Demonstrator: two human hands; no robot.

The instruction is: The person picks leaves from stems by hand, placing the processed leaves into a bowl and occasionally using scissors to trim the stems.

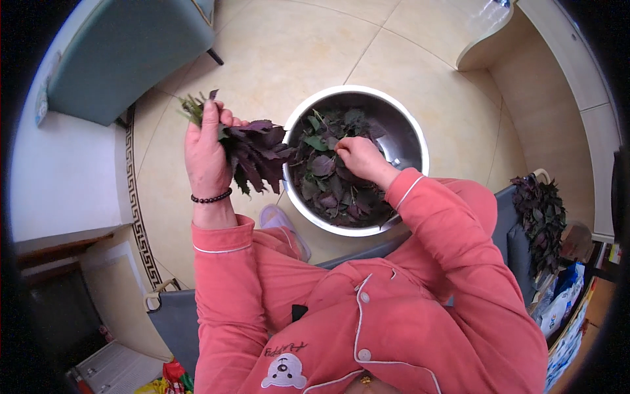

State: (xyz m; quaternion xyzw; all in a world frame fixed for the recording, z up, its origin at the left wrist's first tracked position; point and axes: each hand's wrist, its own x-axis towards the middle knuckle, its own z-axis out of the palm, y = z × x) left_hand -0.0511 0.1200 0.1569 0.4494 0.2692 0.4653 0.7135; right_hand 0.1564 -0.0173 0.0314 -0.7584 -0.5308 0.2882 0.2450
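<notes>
A bunch of purple perilla-like leaves (261,152) is gripped in my left hand (209,147), its green stem ends poking out past the thumb and its leaves hanging toward the bowl. My right hand (362,157) is over the stainless steel bowl (417,133), fingertips pinched at the loose purple and green leaves (325,165). Whether a leaf or stem is between those fingertips cannot be told. The bowl stands on the tiled floor in front of my knees, with leaves heaped over much of its inside.
More purple leaves (539,221) lie in a pile at the right, on the grey seat (504,212). A teal chair (133,54) stands at the upper left. A pale cabinet (546,98) curves along the right. My slippered foot (278,219) is just left of the bowl.
</notes>
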